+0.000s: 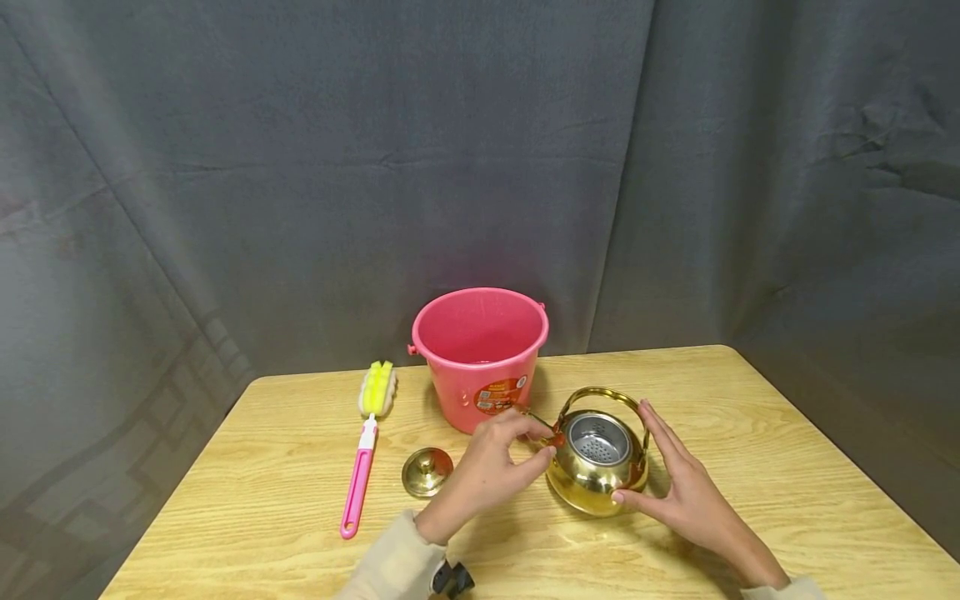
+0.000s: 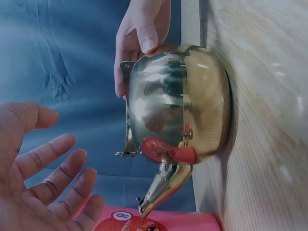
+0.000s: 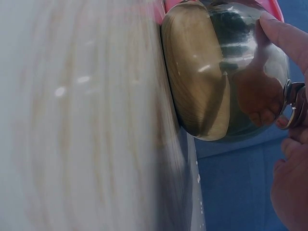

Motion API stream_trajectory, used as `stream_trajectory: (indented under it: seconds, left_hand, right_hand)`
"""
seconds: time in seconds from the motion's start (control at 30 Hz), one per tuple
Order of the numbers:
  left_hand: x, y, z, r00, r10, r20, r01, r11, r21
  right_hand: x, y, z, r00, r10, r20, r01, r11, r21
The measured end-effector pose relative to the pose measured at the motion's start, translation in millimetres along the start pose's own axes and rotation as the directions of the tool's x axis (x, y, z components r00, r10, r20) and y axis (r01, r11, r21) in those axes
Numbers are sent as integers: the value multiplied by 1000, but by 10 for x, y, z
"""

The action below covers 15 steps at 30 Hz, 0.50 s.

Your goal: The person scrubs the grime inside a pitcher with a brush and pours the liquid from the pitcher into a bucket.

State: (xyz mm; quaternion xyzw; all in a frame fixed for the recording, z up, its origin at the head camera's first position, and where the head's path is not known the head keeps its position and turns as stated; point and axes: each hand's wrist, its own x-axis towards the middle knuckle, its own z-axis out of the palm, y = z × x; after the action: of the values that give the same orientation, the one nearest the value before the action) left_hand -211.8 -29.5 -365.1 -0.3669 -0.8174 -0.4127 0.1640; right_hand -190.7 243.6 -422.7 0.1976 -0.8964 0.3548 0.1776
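Observation:
A shiny gold teapot (image 1: 592,487) stands upright on the table with its lid off. Inside its mouth sits a metal strainer (image 1: 600,439), and its hoop handle (image 1: 607,392) arches above. My right hand (image 1: 693,500) holds the teapot's right side, thumb on the body (image 3: 240,53) and fingers by the handle base. My left hand (image 1: 495,467) hovers beside the spout (image 2: 166,185) with loosely bent, spread fingers; the left wrist view shows it apart from the teapot. The round gold lid (image 1: 427,472) lies left of my left hand.
Behind the teapot, to its left, stands a pink bucket (image 1: 450,387) with an orange label. A sponge brush with a pink handle (image 1: 358,492) lies further left. The wooden table (image 1: 247,483) ends at a grey curtain (image 1: 375,167).

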Motion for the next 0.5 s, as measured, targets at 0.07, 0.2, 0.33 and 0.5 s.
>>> stream_trajectory:
  seconds: [0.07, 0.2, 0.33, 0.5]
  left_hand:
    - [2, 12, 11, 1000, -2, 2, 2, 1000, -5]
    - [3, 36, 37, 1000, -11, 7, 11, 1000, -9]
    - [3, 56, 71, 1000, -2, 16, 2, 1000, -2]
    - [-3, 83, 106, 999, -15, 46, 15, 1000, 1]
  right_hand:
    - [-1, -2, -3, 1000, -1, -2, 1, 1000, -2]
    - [-2, 0, -5, 1000, 1, -2, -1, 1000, -1]
    - [-2, 3, -2, 1000, 2, 1, -2, 1000, 5]
    - [-2, -4, 2, 1000, 3, 4, -3, 1000, 12]
